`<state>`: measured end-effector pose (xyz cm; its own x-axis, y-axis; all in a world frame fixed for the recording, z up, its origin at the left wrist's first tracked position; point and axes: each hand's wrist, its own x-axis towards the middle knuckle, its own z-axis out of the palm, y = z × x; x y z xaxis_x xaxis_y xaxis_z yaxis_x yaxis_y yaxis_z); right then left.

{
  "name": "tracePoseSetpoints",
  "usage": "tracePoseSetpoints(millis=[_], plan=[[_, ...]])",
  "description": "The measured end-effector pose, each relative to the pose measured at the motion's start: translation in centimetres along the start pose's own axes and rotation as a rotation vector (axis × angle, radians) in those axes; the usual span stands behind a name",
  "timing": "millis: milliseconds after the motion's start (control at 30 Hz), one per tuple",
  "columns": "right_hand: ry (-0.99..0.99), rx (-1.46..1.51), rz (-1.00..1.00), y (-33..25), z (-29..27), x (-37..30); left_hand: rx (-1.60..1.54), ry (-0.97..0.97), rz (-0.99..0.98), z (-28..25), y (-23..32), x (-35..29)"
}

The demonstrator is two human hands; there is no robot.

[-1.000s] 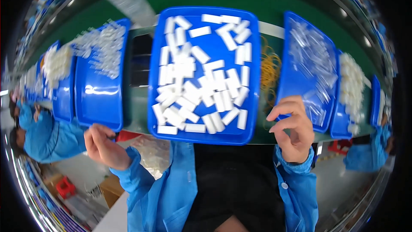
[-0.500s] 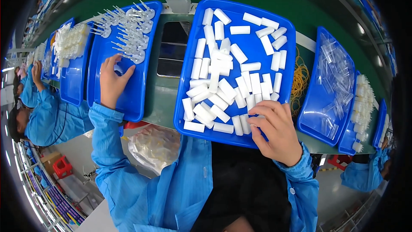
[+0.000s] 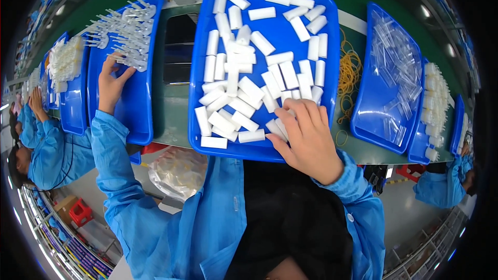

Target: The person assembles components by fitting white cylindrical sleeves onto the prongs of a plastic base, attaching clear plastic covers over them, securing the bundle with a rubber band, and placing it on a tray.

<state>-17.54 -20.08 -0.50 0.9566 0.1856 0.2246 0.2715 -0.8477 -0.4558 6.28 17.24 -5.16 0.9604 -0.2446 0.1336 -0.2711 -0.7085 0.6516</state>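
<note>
My left hand (image 3: 110,84) is over a blue tray (image 3: 139,119) on the left, thumb and forefinger apart. Its fingertips are at the near edge of a pile of clear plastic pieces with round bases and thin stems (image 3: 132,36); whether they touch one is hard to tell. My right hand (image 3: 310,140) reaches over the near right corner of the large blue tray (image 3: 199,62), which holds many white cylinders (image 3: 251,91). The thumb and fingers are spread on either side of a few cylinders (image 3: 276,128), partly hidden by the hand.
Dark flat phone-like slabs (image 3: 179,46) lie between the two trays. Right of the large tray are yellow rubber bands (image 3: 350,80) and a blue tray of clear tubes (image 3: 394,80). A clear plastic bag (image 3: 178,172) hangs below the table edge. Co-workers in blue sit at both sides.
The view has shifted, so the trays sit further left and higher. My right hand has moved left over the cylinders and its fingers have spread. My left hand has come closer to the stemmed pieces.
</note>
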Motion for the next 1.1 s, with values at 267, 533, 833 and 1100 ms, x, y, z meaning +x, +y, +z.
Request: tracePoseSetpoints(millis=[267,533,833,1100], plan=[[0.064,-0.106,-0.032,0.9,0.5,-1.3,-0.106,0.047,-0.108,0.1,0.9,0.2],[0.07,-0.109,-0.087,1.3,0.3,-1.8,-0.252,0.092,-0.138,-0.5,-1.1,0.0],[0.108,-0.124,-0.148,1.7,0.4,-2.0,-0.588,0.297,-0.152,-3.9,4.4,-3.8],[0.011,-0.028,-0.023,1.7,-0.3,-1.2,-1.058,0.096,-0.097,1.7,12.1,-13.5]])
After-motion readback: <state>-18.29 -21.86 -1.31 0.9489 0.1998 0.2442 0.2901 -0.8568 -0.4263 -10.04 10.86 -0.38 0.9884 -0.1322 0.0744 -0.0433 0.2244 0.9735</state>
